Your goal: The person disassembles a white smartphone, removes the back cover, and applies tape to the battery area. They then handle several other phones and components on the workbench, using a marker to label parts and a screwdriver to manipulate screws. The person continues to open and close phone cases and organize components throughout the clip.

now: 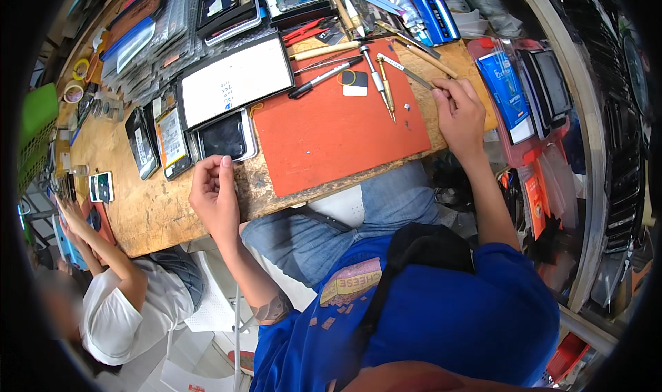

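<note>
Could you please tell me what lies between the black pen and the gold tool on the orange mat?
A small black and white piece, a thin yellow loop and a slim silver tool lie between them in the head view.

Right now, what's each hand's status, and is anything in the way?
Right hand pinching thin metal tool. Left hand curled near front of bench, nothing visible in it. Two pen-like tools on orange mat, possibly in the way.

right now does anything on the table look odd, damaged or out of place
The wooden table looks darkened and worn along its front edge beside the left hand, unlike paler wood elsewhere. Two tiny loose bits lie on the orange mat, too small to identify.
</note>
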A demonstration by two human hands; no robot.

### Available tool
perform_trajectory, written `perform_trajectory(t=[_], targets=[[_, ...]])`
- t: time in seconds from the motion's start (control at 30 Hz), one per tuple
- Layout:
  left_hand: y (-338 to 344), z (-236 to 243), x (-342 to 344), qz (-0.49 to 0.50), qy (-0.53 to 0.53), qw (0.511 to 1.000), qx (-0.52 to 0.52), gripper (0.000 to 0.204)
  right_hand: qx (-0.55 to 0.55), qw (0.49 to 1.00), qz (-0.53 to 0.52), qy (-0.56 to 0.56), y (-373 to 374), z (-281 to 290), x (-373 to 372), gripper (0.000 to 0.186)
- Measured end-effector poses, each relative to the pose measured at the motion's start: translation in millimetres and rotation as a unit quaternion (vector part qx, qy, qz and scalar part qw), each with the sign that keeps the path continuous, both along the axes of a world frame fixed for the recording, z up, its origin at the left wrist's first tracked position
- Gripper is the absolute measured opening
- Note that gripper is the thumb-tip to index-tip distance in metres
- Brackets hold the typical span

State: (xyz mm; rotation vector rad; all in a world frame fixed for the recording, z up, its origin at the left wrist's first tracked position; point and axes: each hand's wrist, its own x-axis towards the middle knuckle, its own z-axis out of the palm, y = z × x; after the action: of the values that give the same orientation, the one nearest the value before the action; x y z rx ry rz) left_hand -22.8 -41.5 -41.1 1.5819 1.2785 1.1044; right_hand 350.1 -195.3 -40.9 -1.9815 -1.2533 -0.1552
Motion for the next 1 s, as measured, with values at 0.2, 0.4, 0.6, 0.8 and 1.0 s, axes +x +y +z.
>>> perform_trajectory(t=[0.2, 0.4, 0.6, 0.8, 1.0], targets=[[4.3, -3.2, 2.0, -0.007, -0.006, 1.000, 0.005, 0.012, 0.008, 1.000, -0.014, 0.025, 1.4, -3.9, 5.1, 0.011], [3.8, -2.4, 2.0, -0.002, 0.000, 1.000, -0.005, 0.013, 0.013, 0.998, -0.016, 0.066, -1.2, 3.9, 3.8, 0.005], [4.5, 1.2, 3.4, 0.001, 0.007, 1.000, -0.001, 0.014, -0.033, 0.996, -0.009, 0.080, -0.2, 10.4, 4.9, 0.005], [3.9, 1.9, 4.0, 0.005, 0.006, 1.000, -0.012, 0.014, -0.119, 0.993, -0.008, 0.022, 3.0, 11.2, 10.6, 0.007], [3.3, 1.4, 3.5, 0.005, 0.001, 1.000, -0.014, 0.013, -0.075, 0.995, -0.030, 0.066, 3.4, 15.7, 14.5, 0.007]])
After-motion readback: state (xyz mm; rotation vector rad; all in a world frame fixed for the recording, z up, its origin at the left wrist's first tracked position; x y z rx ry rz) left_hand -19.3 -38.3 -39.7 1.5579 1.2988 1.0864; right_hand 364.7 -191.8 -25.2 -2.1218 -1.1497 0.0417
